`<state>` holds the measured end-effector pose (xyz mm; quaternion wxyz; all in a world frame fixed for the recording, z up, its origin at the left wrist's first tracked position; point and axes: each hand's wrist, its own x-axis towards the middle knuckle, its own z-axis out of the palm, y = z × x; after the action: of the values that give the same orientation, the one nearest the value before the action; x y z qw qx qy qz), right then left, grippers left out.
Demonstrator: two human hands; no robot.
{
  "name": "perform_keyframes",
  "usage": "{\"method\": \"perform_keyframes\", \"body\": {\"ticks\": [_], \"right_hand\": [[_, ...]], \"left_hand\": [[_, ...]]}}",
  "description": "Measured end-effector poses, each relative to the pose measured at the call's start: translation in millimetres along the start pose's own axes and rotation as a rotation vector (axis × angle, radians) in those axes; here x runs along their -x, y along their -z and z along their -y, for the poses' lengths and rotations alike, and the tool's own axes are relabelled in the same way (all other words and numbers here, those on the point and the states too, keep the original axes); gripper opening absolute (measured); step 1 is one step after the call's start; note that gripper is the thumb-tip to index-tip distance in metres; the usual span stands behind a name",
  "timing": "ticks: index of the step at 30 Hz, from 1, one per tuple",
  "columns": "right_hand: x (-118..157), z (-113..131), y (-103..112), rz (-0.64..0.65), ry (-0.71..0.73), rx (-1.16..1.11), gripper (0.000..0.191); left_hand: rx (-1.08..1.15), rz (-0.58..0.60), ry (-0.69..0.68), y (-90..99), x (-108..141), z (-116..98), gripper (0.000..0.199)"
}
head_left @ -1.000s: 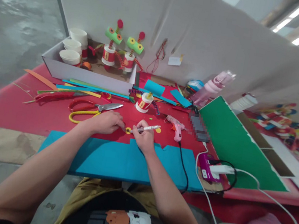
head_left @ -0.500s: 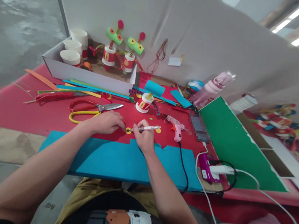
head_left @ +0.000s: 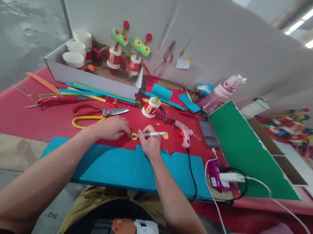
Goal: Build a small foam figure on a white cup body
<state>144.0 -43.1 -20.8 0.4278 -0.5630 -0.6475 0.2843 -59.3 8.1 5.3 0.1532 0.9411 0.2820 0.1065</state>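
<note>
My right hand [head_left: 151,142] is closed around a white pen [head_left: 157,134], its tip at a small yellow disc [head_left: 134,137] with a dark centre on the red table covering. Left of the disc rests my left hand [head_left: 115,127], its fingertips at or near the disc's edge; whether they press on it I cannot tell. A plain yellow disc [head_left: 165,136] lies just right of the pen. Behind the hands stands a red and white paper cup [head_left: 151,107] with coiled paper arms. Large scissors [head_left: 101,114] lie beyond my left hand.
A pink glue gun [head_left: 185,135] and its black cord lie to the right, near a purple power strip [head_left: 218,176] and a green board [head_left: 245,155]. Paper strips [head_left: 89,91] lie before a white box [head_left: 91,79] holding cups and two paper figures. Blue sheets line the front edge.
The pen and my right hand have shifted very slightly left. My left hand holds the same pose.
</note>
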Motion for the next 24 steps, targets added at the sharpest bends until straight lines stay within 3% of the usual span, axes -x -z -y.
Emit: {"method": "perform_keyframes", "body": {"ticks": [17,21,24], "right_hand": [[0,-1,-1,-0.004,0.002,-0.038,0.025],[0,0,3,-0.079,0.003,-0.166,0.026],[4,1,14,-0.137,0.080,-0.092,0.018]], "left_hand": [[0.019,0.013,0.000,2.2,-1,0,0.041],[0.045,0.029,-0.025,6.5,-2,-1,0.045],[0.074,0.013,-0.056,7.4,-1,-1,0.044]]}}
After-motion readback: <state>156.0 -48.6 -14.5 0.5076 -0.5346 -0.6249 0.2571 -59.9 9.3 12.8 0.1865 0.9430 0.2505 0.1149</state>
